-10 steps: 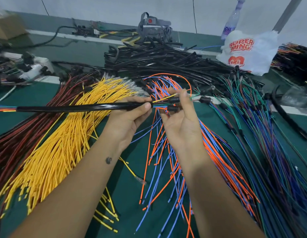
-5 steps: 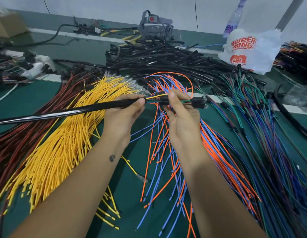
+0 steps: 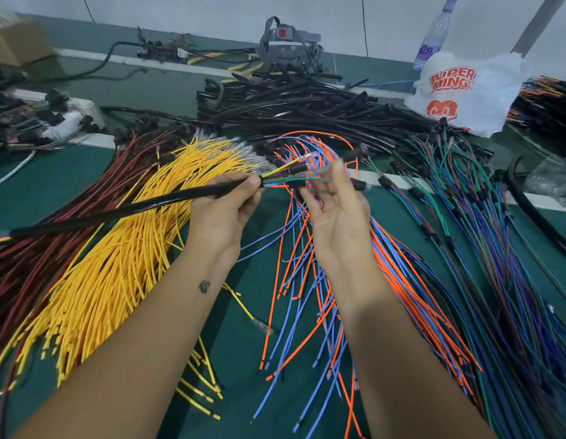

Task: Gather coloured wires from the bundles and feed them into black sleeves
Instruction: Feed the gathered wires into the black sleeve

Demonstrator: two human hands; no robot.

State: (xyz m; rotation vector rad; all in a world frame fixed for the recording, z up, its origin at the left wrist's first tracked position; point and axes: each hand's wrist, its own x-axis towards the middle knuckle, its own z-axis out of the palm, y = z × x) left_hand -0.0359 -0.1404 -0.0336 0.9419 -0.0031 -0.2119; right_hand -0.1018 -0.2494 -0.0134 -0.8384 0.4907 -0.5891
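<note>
Left hand (image 3: 223,210) grips the near end of a black sleeve (image 3: 123,210), which slants away to its left; coloured wires (image 3: 294,180) emerge from the sleeve mouth and run across to the right hand (image 3: 338,217); right hand, palm up, pinches these wires between thumb and fingertips; the two hands sit close but apart; yellow wire bundle (image 3: 117,274) lies under and left of the left hand; orange and blue bundle (image 3: 307,312) lies beneath the right hand; loose black sleeves (image 3: 307,106) are piled beyond both hands.
</note>
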